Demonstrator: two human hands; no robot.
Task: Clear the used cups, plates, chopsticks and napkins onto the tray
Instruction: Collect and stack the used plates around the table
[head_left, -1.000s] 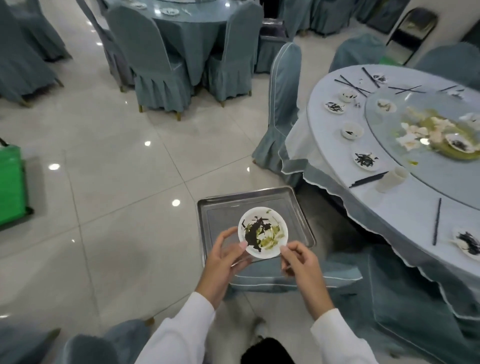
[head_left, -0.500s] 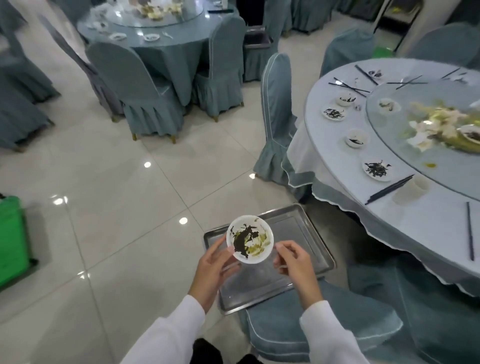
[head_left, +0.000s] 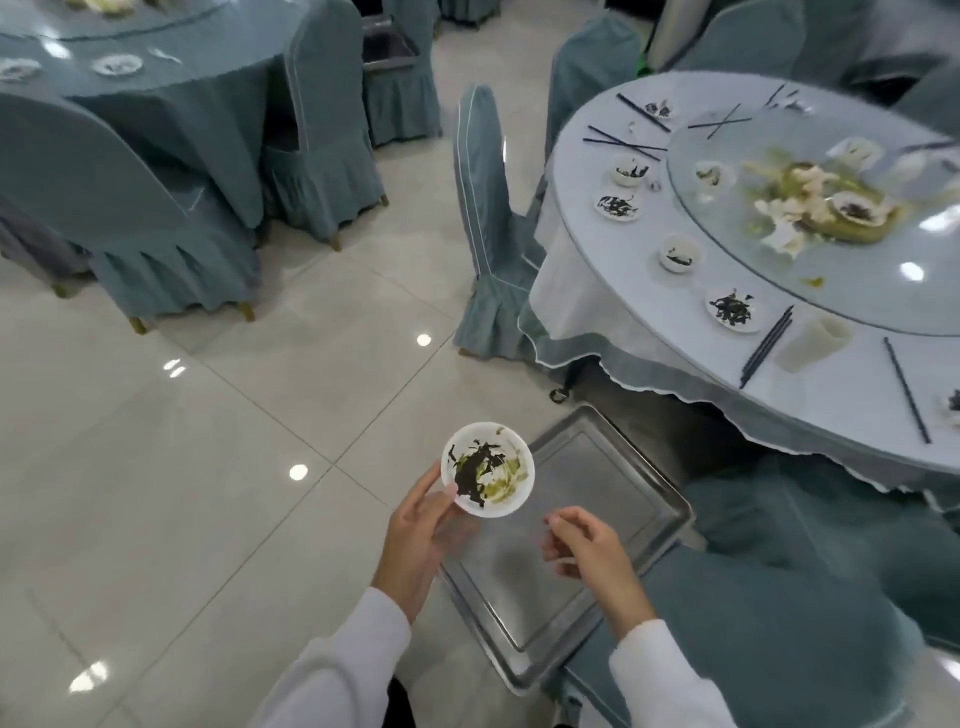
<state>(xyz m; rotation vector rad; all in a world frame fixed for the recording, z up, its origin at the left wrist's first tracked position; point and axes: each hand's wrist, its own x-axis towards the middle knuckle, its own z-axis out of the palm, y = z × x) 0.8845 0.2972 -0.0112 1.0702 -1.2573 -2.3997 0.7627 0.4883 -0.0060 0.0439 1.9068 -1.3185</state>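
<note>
- The left hand (head_left: 415, 540) holds a small white plate (head_left: 487, 469), its thumb on the near left rim and its fingers (head_left: 457, 525) curled under the plate, mostly hidden by it.
- The plate is smeared with dark scraps and green sauce; it sits in the air over the far left corner of the tray, half of it above the floor tiles.
- The metal tray (head_left: 597, 467) rests on the seat of a covered chair (head_left: 779, 623); its near edge is partly hidden behind the sleeves.
- The right hand (head_left: 589, 553) hovers over the tray, apart from the plate, with its fingers loosely curled. A thin pale thing shows near the fingertips, too blurred to tell whether anything is pinched.
- On the round bench (head_left: 675, 332) at the right lie used plates, small cups, dark chopsticks (head_left: 766, 347) and a tipped white cup (head_left: 813, 344); its far side is blurred and cut off by the picture's edge.
</note>
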